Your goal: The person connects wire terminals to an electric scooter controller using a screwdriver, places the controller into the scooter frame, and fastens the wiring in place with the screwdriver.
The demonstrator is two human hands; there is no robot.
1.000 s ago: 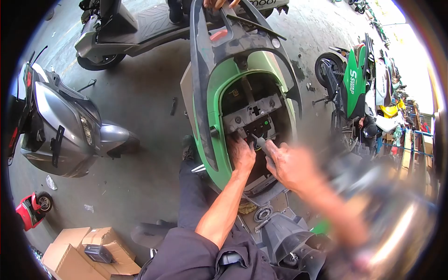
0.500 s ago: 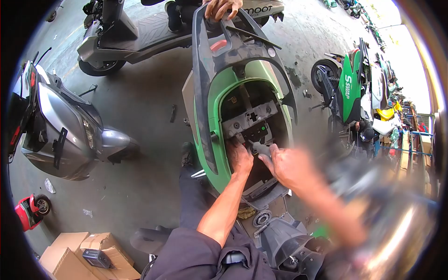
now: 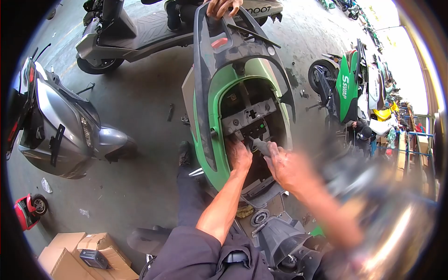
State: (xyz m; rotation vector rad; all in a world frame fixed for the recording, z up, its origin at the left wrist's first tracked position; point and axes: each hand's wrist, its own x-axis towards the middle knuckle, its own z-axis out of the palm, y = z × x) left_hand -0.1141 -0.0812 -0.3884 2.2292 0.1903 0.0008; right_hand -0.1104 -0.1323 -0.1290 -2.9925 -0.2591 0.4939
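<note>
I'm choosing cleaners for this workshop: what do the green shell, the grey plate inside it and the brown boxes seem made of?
Green shell: likely plastic, smooth with a soft sheen and moulded curves.
Grey plate: metal or hard plastic, unclear; dull and smudged.
Brown boxes: apparently cardboard, matte, with folded flaps.

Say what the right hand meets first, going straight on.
Likely the black panel, met by the grey tool in the right hand; depth is unclear, so it may already touch.

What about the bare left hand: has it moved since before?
No, not noticeably: judged against the oval green plastic rim, the bare left hand stays in the same place.
</note>
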